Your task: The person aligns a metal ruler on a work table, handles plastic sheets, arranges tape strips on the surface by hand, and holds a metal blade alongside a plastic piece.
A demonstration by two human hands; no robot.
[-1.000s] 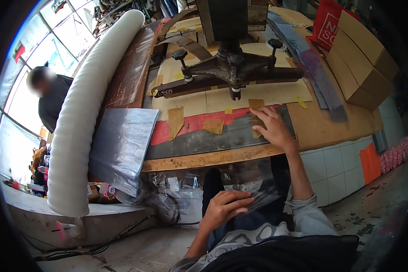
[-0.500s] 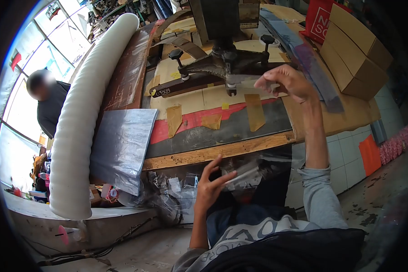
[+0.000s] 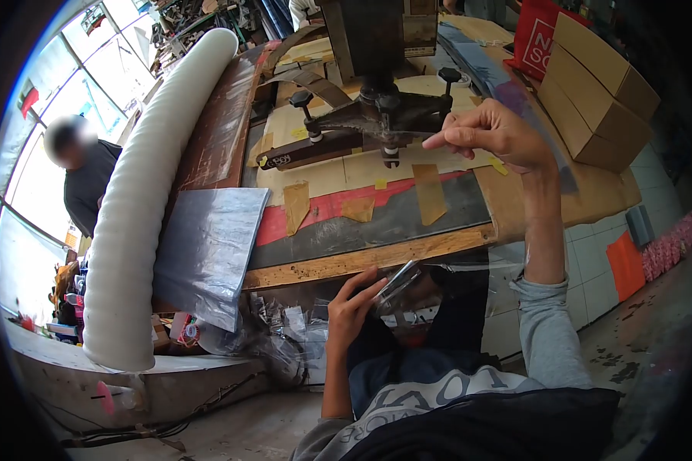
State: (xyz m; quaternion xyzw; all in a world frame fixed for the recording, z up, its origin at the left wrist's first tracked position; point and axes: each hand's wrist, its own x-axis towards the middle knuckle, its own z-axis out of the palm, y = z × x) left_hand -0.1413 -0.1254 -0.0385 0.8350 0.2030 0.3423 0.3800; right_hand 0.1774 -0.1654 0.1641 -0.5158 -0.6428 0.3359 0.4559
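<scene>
Low in front of my body, my left hand [image 3: 349, 313] grips the edge of a clear plastic film [image 3: 398, 281] between thumb and fingers. The film is folded and glossy there and spreads over my lap. Raised above the bench's right part, my right hand [image 3: 500, 137] is closed in a pinch, with a thin, see-through part of the film at its fingertips. Just left of it is a dark metal clamp head [image 3: 392, 115] with black knobs. Beneath lies a bench surface with a wooden front edge [image 3: 369, 258] and brown tape pieces [image 3: 429, 194].
A long white foam roll [image 3: 142, 192] and a bluish plastic sheet [image 3: 211, 246] lie on the left. Cardboard boxes [image 3: 592, 100] and a red bag [image 3: 542, 38] stand at the back right. Another person [image 3: 88, 173] is beyond the roll at far left.
My right hand has lifted off the brown tape at the bench front, moved up and right, and closed. My left hand has moved up and left, with the film between its fingers.
</scene>
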